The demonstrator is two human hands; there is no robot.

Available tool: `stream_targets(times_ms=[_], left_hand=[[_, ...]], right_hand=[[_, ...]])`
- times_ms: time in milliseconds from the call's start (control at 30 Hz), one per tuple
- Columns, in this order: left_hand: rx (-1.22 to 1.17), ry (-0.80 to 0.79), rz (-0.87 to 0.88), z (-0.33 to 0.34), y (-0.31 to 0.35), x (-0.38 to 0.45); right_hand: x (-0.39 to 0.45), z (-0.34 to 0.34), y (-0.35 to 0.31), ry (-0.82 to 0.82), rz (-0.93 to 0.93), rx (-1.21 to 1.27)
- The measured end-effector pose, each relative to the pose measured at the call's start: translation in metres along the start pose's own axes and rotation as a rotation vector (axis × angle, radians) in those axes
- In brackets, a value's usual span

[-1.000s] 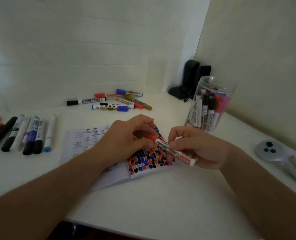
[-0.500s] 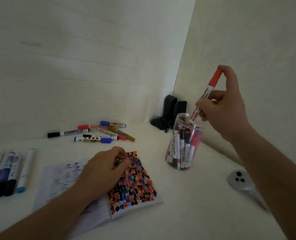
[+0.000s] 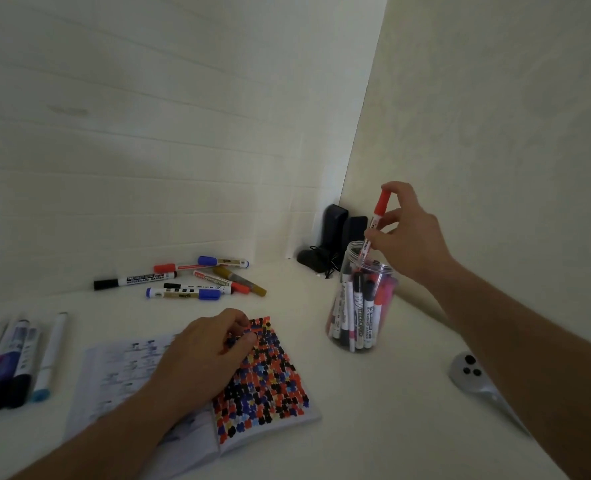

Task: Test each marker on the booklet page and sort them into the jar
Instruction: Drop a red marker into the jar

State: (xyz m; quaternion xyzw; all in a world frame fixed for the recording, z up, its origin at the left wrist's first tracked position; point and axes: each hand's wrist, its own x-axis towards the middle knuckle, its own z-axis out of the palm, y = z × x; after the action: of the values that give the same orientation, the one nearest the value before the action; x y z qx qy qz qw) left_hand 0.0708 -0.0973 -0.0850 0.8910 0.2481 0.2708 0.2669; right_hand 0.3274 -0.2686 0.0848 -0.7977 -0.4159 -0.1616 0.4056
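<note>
The red-capped marker stands nearly upright over the mouth of the clear jar, cap end up, its lower end dipping just inside the jar's rim. The right hand pinches it: the forefinger is hooked over the top of the cap, and the thumb and other curled fingers press the white barrel from the side. The jar stands on the white table near the corner of the walls and already holds a dense bunch of upright markers with black, red and pink ends.

The left hand rests on the open booklet, its fingers loosely bent with the tips touching the top of the right-hand page; it grips nothing. That page is covered in rows of small red, black and blue blots, while the left-hand page carries small printed figures.

Behind the booklet, near the back wall, lies a loose pile of markers with black, red, blue and gold ends, crossing one another. At the left edge a row of markers lies side by side, touching or nearly so. In the corner behind the jar stand 2 dark upright blocks beside a dark tangle of cord. To the right of the jar, well apart from it, lies a pale grey device with 3 dark round buttons, partly hidden by the right forearm.
</note>
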Motion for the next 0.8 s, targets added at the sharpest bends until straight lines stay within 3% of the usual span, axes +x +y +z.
stream_targets(times_ms=[100,200,400,800], left_hand=[[0.007,-0.001,-0.007,0.000,0.001,0.000],[0.010,0.008,-0.001,-0.001,0.001,-0.001],[0.007,0.010,0.018,0.000,0.002,-0.001],[0.023,0.020,0.034,0.002,0.000,0.000]], right_hand=[[0.000,0.005,0.005,-0.027,0.040,0.010],[-0.004,0.007,0.009,-0.177,0.040,-0.074],[-0.020,0.013,0.015,-0.260,-0.043,-0.273],[-0.022,0.042,0.029,0.026,-0.236,-0.456]])
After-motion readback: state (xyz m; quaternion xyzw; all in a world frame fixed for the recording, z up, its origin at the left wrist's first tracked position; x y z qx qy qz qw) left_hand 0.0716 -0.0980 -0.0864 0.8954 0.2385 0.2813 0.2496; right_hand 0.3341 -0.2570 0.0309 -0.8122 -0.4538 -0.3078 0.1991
